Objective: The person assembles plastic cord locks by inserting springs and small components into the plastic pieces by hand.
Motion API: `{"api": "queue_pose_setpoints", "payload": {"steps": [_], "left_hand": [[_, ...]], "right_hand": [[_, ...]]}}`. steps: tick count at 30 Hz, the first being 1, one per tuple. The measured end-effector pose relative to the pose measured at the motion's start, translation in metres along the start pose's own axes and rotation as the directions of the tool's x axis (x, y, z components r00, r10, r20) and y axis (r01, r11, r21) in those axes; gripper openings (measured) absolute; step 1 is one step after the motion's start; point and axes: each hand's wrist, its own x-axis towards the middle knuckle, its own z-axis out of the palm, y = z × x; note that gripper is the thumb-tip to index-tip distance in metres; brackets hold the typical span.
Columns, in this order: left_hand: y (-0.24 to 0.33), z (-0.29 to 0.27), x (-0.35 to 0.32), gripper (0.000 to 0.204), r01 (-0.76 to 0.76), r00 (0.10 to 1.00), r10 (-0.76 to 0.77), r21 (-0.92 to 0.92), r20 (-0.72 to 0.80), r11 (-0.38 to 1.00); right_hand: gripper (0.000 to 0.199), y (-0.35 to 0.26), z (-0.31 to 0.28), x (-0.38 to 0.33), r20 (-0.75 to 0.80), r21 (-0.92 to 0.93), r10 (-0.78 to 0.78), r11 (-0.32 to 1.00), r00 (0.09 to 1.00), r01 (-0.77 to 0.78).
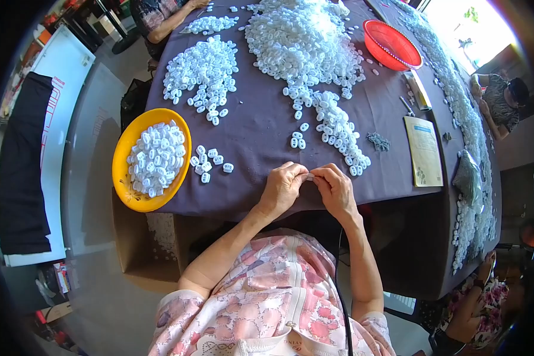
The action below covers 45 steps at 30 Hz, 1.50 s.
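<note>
Two bare hands, the left hand (pixel 282 190) and the right hand (pixel 336 191), meet just above the near edge of a table (pixel 249 142) spread with dark cloth, their thumbs and forefingers pinched narrow, almost tip to tip. Between the fingertips is a small pale piece (pixel 310 177), mostly hidden, so its exact shape and which way it faces cannot be told. It looks likely to be light, stiff and smooth, perhaps hard plastic that could slip from a loose grip; its opposite ends or side edges seem the best places to take hold, with little force. Just beyond the hands lie three loose white pieces (pixel 295 143), rounded, with dark openings, and to their right a trailing strip of similar pieces (pixel 338 133). To the left, a loose group of white pieces (pixel 228 168) sits beside an orange-yellow bowl (pixel 120 163) filled with more. Farther out rises a large white heap (pixel 302 44), with a red basket (pixel 377 38) to its right and, nearer, a tan booklet (pixel 423 151).
</note>
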Motion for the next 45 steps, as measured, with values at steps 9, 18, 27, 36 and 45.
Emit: {"api": "queue_pose_setpoints", "payload": {"steps": [9, 18, 27, 36, 45], "left_hand": [[0.002, 0.004, -0.001, 0.007, -0.017, 0.999, 0.016, -0.028, -0.04, 0.999], [0.007, 0.005, -0.003, 0.008, -0.103, 0.992, 0.113, 0.14, -0.062, 0.985], [0.006, 0.006, -0.005, 0.007, -0.115, 0.989, 0.129, 0.166, -0.077, 0.979], [0.001, 0.003, -0.002, 0.009, -0.144, 0.987, 0.153, 0.152, -0.053, 0.978], [0.004, 0.002, -0.001, 0.008, -0.116, 0.992, 0.119, 0.08, -0.042, 0.99]], "right_hand": [[0.011, 0.002, 0.003, -0.003, -0.038, -0.016, -0.032, 0.999, 0.999, 0.032], [0.012, -0.002, 0.011, -0.007, -0.17, -0.036, -0.074, 0.997, 0.983, 0.069], [0.01, 0.0, 0.018, -0.009, -0.209, -0.073, -0.065, 0.996, 0.976, 0.05], [0.01, 0.0, 0.019, -0.008, -0.208, -0.141, -0.114, 0.986, 0.971, 0.086], [0.01, 0.0, 0.017, -0.009, -0.22, -0.13, -0.093, 0.989, 0.971, 0.065]]}}
